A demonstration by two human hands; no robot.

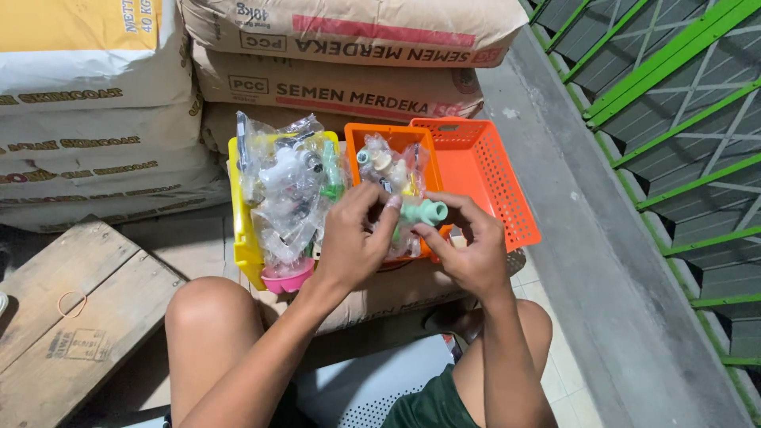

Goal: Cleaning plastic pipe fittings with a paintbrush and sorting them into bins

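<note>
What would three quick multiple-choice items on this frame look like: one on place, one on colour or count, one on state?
1. Where is the pale green pipe fitting?
A. on the wooden pallet
B. between the fingertips of the left hand and the right hand
C. in the empty orange basket

2. How many orange baskets show?
A. one
B. two
C. four

3. What state is the yellow basket in?
A. empty
B. upside down
C. packed with clear bags of parts

Answers:
1 B, both hands pinch it over the baskets.
2 B, the nearer orange basket holds bagged parts and the orange basket on the right shows a bare mesh floor.
3 C, clear plastic bags bulge above its rim.
</note>
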